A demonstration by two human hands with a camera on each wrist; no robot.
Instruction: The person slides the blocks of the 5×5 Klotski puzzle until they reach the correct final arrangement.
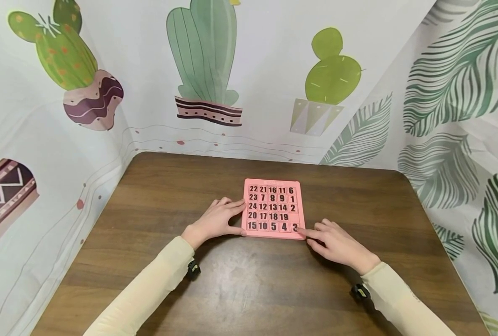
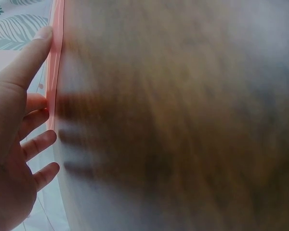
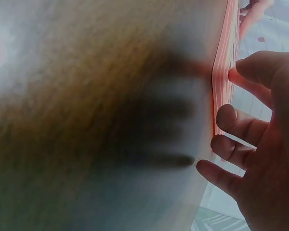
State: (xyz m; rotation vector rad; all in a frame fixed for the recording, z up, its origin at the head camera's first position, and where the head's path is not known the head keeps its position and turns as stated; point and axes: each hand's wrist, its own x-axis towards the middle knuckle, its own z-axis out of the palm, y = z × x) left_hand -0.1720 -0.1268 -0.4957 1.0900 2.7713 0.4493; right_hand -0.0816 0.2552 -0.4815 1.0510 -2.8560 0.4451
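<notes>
A pink number sliding puzzle (image 1: 260, 235) lies flat on the wooden table, its black-numbered tiles facing up. One blank space shows in its right column, above the 3 tile. My left hand (image 1: 216, 219) rests against the puzzle's left edge, thumb by the near corner and fingers farther up. In the left wrist view, the left hand (image 2: 14, 125) has its thumb on the pink rim (image 2: 55, 62). From the right, my right hand (image 1: 337, 242) touches the 3 tile with an extended index finger. Its other fingers bend loosely beside the board in the right wrist view.
Brown wooden table (image 1: 240, 284) surrounds the puzzle on all sides. White cloth with printed cacti (image 1: 206, 51) and leaves hangs behind and beside the table. Each wrist wears a small black camera, one by the left sleeve (image 1: 148, 284), one by the right sleeve (image 1: 400, 298).
</notes>
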